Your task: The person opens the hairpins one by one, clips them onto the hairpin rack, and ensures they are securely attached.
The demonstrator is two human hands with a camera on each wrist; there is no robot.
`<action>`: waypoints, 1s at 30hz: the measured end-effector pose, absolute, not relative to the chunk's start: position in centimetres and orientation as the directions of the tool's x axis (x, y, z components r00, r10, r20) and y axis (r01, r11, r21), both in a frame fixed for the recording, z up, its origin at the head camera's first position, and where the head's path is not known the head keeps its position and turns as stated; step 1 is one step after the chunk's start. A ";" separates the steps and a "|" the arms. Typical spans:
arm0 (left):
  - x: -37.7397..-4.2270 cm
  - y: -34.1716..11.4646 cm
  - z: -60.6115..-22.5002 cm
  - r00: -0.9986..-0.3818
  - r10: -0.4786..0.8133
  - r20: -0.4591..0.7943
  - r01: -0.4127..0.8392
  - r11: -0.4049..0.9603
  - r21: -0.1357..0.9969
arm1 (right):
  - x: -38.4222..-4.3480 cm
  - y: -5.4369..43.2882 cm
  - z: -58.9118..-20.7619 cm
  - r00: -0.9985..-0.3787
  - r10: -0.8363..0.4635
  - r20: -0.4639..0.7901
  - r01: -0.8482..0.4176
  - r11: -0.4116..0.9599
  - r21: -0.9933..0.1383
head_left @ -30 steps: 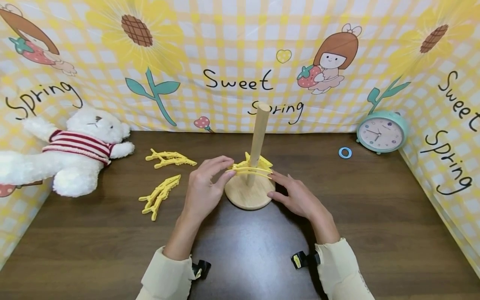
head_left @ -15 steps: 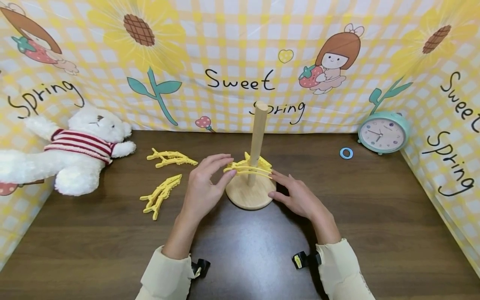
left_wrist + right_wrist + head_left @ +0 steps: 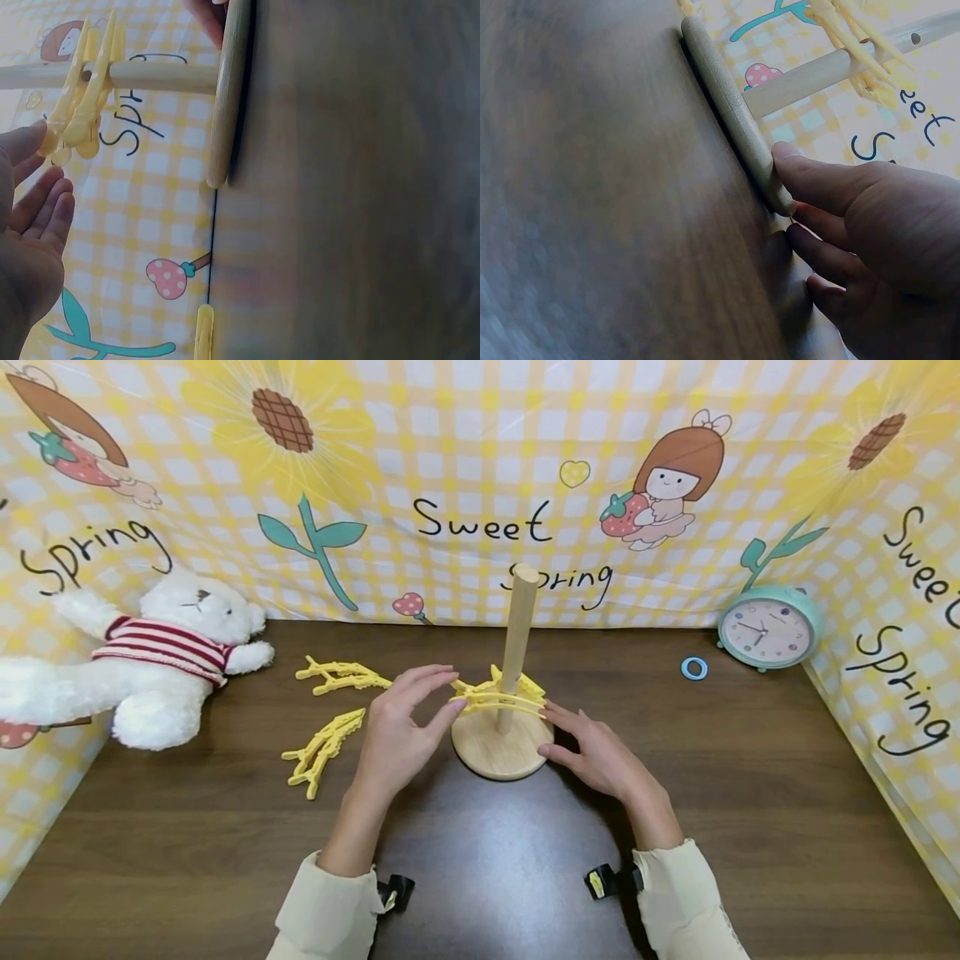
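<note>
A wooden stand has an upright post (image 3: 519, 625) on a round base (image 3: 495, 758). Low on the post, yellow hair clips (image 3: 91, 105) straddle the wood, their jaws on either side of it. My left hand (image 3: 401, 735) is left of the post, thumb at the clips' handle end and the other fingers apart from it, loosely spread. At the base's right rim, my right hand (image 3: 600, 760) holds the edge between thumb and fingers. Left of the stand lie two more yellow hair clips, a far one (image 3: 345, 677) and a nearer one (image 3: 324, 752).
A white teddy bear (image 3: 176, 647) in a striped shirt lies at the left. Back right are a blue ring (image 3: 693, 668) and a mint alarm clock (image 3: 770, 628). A printed yellow-check cloth (image 3: 465, 460) stands behind the brown table (image 3: 787, 793).
My left hand has drawn slightly left and its fingertips have parted from the clips' handle end. The right hand stays on the base, and the clips stay on the post.
</note>
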State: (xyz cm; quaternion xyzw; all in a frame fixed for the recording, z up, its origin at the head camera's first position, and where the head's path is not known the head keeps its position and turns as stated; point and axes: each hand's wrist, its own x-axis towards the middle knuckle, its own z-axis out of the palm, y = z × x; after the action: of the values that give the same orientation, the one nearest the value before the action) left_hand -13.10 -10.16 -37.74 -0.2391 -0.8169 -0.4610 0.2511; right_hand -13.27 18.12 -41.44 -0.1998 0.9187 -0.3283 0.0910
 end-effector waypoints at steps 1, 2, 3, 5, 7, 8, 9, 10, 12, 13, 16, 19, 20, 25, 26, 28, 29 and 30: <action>-13.1 -10.3 -37.7 -0.759 0.157 0.631 0.622 0.461 0.633 | -13.3 18.1 -41.4 -0.904 -0.426 -0.037 -0.307 0.705 -0.639; -13.1 -10.4 -37.7 -0.761 0.155 0.630 0.620 0.460 0.636 | -13.2 18.1 -41.4 -0.904 -0.426 -0.038 -0.306 0.706 -0.639; -13.1 -10.5 -37.7 -0.764 0.154 0.627 0.618 0.457 0.640 | -13.2 18.1 -41.4 -0.904 -0.425 -0.037 -0.306 0.706 -0.639; -13.0 -10.7 -37.6 -0.772 0.153 0.617 0.610 0.449 0.653 | -13.2 18.1 -41.4 -0.904 -0.426 -0.035 -0.308 0.705 -0.639; -13.0 -11.0 -37.7 -0.782 0.149 0.605 0.601 0.440 0.668 | -13.2 18.1 -41.4 -0.903 -0.428 -0.032 -0.310 0.703 -0.640; -13.0 -11.1 -37.7 -0.786 0.147 0.600 0.596 0.437 0.674 | -13.2 18.1 -41.4 -0.902 -0.430 -0.031 -0.312 0.702 -0.640; -13.0 -11.3 -37.7 -0.789 0.144 0.598 0.593 0.432 0.679 | -13.2 18.1 -41.4 -0.902 -0.431 -0.028 -0.315 0.701 -0.640; -13.0 -11.5 -37.8 -0.790 0.138 0.597 0.592 0.427 0.683 | -13.3 18.0 -41.4 -0.901 -0.432 -0.027 -0.316 0.699 -0.641; -13.1 -12.0 -37.9 -0.788 0.120 0.603 0.591 0.420 0.689 | -13.3 18.0 -41.4 -0.901 -0.434 -0.027 -0.317 0.699 -0.641; -13.2 -12.2 -37.9 -0.787 0.106 0.608 0.589 0.420 0.690 | -13.3 18.0 -41.4 -0.900 -0.434 -0.027 -0.317 0.699 -0.641; -13.3 -13.2 -37.9 -0.784 0.058 0.618 0.580 0.421 0.697 | -13.3 18.0 -41.4 -0.901 -0.433 -0.032 -0.313 0.699 -0.642; -13.3 -14.2 -37.9 -0.791 0.007 0.612 0.551 0.444 0.707 | -13.3 18.1 -41.4 -0.902 -0.431 -0.038 -0.308 0.701 -0.644; -13.3 -14.5 -37.9 -0.794 -0.006 0.608 0.542 0.444 0.713 | -13.3 18.1 -41.4 -0.902 -0.430 -0.039 -0.307 0.702 -0.642; -13.1 -16.1 -37.9 -0.813 -0.072 0.578 0.494 0.441 0.749 | -13.2 18.1 -41.4 -0.904 -0.425 -0.042 -0.300 0.703 -0.644; -13.1 -16.5 -37.9 -0.815 -0.084 0.573 0.486 0.439 0.756 | -13.2 18.1 -41.4 -0.905 -0.424 -0.043 -0.299 0.703 -0.645; -13.1 -17.1 -38.0 -0.823 -0.107 0.558 0.463 0.441 0.769 | -13.2 18.1 -41.4 -0.905 -0.424 -0.044 -0.297 0.701 -0.648; -13.1 -17.5 -38.0 -0.828 -0.118 0.548 0.449 0.445 0.775 | -13.2 18.1 -41.4 -0.905 -0.423 -0.045 -0.296 0.702 -0.648; -13.1 -17.8 -38.0 -0.833 -0.129 0.538 0.435 0.448 0.781 | -13.2 18.1 -41.4 -0.905 -0.423 -0.046 -0.295 0.703 -0.648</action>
State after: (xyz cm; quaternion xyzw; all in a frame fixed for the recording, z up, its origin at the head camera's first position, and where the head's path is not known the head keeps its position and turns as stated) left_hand -13.07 -17.84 -38.01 -0.0950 -0.8058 -0.5169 0.2729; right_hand -13.22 18.06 -41.41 -0.1955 0.9176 -0.3324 0.0961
